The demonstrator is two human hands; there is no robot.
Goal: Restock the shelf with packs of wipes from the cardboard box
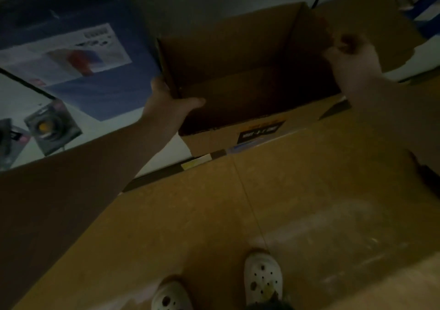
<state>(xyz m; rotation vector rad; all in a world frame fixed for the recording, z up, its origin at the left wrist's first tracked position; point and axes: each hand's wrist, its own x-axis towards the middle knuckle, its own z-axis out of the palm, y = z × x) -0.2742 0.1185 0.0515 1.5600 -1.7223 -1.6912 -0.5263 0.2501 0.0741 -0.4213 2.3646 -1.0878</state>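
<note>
The open brown cardboard box [259, 140] fills the middle of the dim head view, its dark inside showing no packs of wipes that I can make out. My left hand [170, 100] grips the box's left wall, thumb inside and fingers outside. My right hand [352, 57] holds the box's right side near the upper flap, fingers curled over the cardboard edge. No packs of wipes are in view.
A blue boxed product [78, 54] with a printed picture lies at the left. Two dark packaged items [51, 126] lie on a white surface beside it. Brown floor tiles [285, 202] stretch below, where my white clogs [263, 276] stand.
</note>
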